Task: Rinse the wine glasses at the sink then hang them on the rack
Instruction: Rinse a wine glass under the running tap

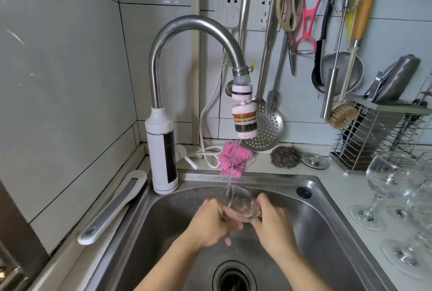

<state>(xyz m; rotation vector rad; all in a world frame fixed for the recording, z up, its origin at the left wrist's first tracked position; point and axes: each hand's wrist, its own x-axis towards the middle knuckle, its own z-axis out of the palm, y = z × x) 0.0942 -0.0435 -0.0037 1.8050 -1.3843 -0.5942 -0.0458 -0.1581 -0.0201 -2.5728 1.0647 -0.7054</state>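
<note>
Both hands are in over the sink [327, 209], and the wine glass [239, 204] is caught between them, tilted, right under the thin stream of water [233, 164] dropping from the faucet [187, 24]. The left hand [208, 223] curls its fingers around the glass from one side; the right hand [272, 223] wraps around the bowl from the other. All this hangs above the sink's drain [233, 276]. The other wine glasses [392, 178] stand upright on the counter [339, 174] just right of the sink; behind its back rim lie a pink cloth [233, 160] and a steel scourer [285, 157].
</note>
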